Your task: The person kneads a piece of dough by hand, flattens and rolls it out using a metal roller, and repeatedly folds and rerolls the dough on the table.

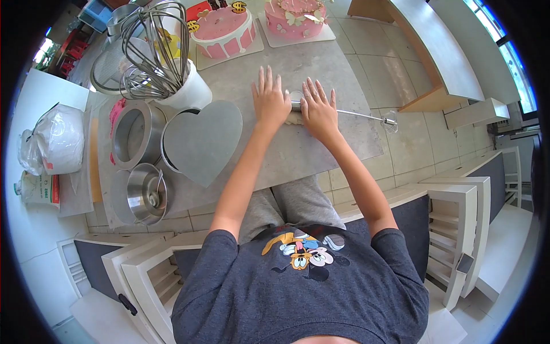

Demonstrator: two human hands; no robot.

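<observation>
My left hand point(271, 102) lies palm down with its fingers stretched forward over the left part of a hand whisk point(358, 114). Beside it, my right hand point(319, 112) is also flat, fingers extended, across the whisk's thick metal handle. The thin shaft sticks out to the right, and its small wire head reaches past the table edge. A pale, dough-like piece point(294, 118) shows under the handle between my hands. My palms hide most of the handle and of that piece.
Left of my arm are a grey heart-shaped pan point(203, 143), a round cake tin point(136, 135), a steel bowl point(147, 194) and a white container point(192, 89) of whisks. Two pink cakes point(223, 31) stand at the back. The grey table point(338, 137) ends at right.
</observation>
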